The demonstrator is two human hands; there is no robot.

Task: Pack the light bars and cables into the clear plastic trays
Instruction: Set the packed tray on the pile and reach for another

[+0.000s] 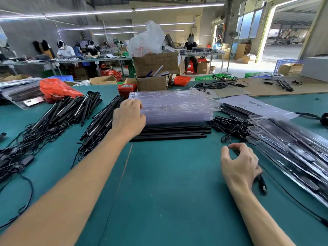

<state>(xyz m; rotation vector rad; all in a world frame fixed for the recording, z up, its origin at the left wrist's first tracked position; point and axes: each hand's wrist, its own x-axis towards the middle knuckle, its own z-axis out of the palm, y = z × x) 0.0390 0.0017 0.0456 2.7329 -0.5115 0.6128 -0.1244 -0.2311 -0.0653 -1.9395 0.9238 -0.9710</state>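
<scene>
A stack of empty clear plastic trays point(177, 105) stands mid-table on top of several black light bars point(174, 133). My left hand point(128, 118) grips the stack's left end, fingers curled on its edge. My right hand point(239, 164) hovers low at the right, fingers curled round a black cable point(262, 183) with a plug end. Filled trays point(292, 148) lie slanted at the right, holding bars and cables. More black light bars with tangled cables point(58, 116) lie in piles at the left.
The green table mat point(168, 183) is bare between my arms. A red bin of small parts point(126, 88), cardboard boxes point(155, 64), an orange bag point(56, 89) and a paper sheet point(255, 105) sit along the far side. People work at benches beyond.
</scene>
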